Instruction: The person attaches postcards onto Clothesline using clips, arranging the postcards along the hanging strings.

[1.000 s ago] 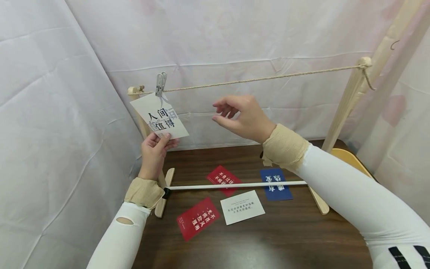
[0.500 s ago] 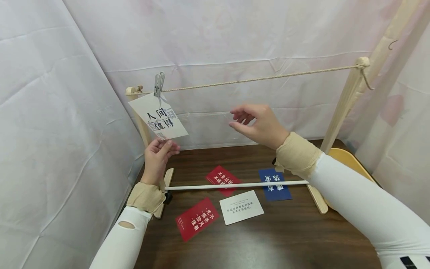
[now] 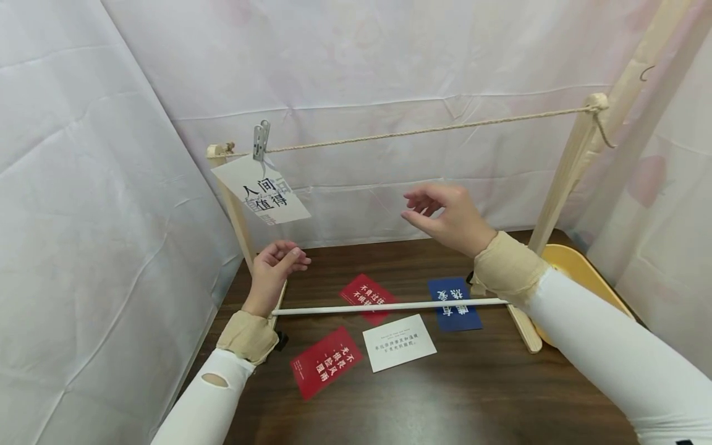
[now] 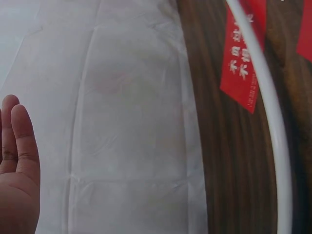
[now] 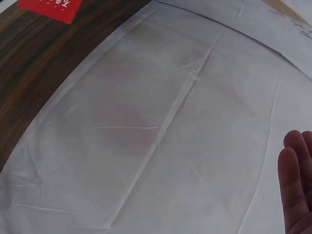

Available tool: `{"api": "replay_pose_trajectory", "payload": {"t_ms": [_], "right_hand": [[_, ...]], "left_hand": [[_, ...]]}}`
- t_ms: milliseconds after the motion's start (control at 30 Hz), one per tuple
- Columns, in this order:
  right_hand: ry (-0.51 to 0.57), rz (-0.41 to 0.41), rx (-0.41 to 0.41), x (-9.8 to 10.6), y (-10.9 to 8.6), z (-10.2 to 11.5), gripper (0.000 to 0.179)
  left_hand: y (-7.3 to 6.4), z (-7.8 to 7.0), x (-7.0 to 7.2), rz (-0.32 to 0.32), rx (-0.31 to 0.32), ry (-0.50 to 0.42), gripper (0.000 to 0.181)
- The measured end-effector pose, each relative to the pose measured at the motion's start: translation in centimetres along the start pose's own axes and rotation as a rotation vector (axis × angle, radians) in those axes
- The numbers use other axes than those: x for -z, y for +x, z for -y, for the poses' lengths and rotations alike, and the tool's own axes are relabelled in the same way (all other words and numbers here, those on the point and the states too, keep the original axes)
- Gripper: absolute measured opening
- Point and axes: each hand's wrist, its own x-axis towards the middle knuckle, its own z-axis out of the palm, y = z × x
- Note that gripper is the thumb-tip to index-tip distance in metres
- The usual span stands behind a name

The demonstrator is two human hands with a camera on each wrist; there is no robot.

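Note:
In the head view a white card (image 3: 278, 196) with dark lettering hangs tilted from the rope (image 3: 400, 134), held at its top by a grey clothespin (image 3: 259, 142). Just below the card my left hand (image 3: 276, 266) is apart from it, fingers loosely bent and holding nothing. My right hand (image 3: 447, 213) hovers in front of the backdrop, under the rope's right half, its fingers loosely curved around nothing. On the table lie a red card (image 3: 326, 362), another red card (image 3: 369, 296), a white card (image 3: 399, 343) and a blue card (image 3: 455, 305).
A wooden frame with a left post (image 3: 236, 216) and right post (image 3: 567, 173) carries the rope. A white crossbar (image 3: 389, 307) spans low above the brown table (image 3: 445, 395). At the right stands a yellow tray (image 3: 589, 278). White cloth (image 3: 389, 55) hangs behind.
My left hand has let go of the hanging white card and dropped down from it. My right hand has moved right and slightly down.

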Motion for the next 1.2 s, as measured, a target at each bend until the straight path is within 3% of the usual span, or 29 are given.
{"api": "replay_pose_trajectory", "payload": {"t_ms": [200, 433, 667, 900, 1200], "right_hand": [[-0.016, -0.012, -0.005, 0.3, -1.1, -1.4, 0.025], [-0.024, -0.015, -0.066, 1.1, -2.6, -2.1, 0.025], [0.007, -0.030, -0.103, 1.5, -3.9, -2.9, 0.024], [-0.004, -0.023, -0.146, 1.9, -5.0, -3.5, 0.022], [-0.015, -0.015, -0.217, 2.5, -6.7, -3.9, 0.023]], "left_hand": [[-0.1, 1.3, -0.1, 0.058, 0.007, 0.041, 0.006], [-1.1, 2.2, -0.4, 0.122, 0.032, 0.129, 0.004], [-2.0, 2.9, -0.7, 0.171, 0.056, 0.198, 0.026], [-2.8, 3.4, -0.9, 0.206, 0.087, 0.334, 0.021], [-3.9, 4.2, -1.3, 0.282, 0.123, 0.435, 0.024]]}}
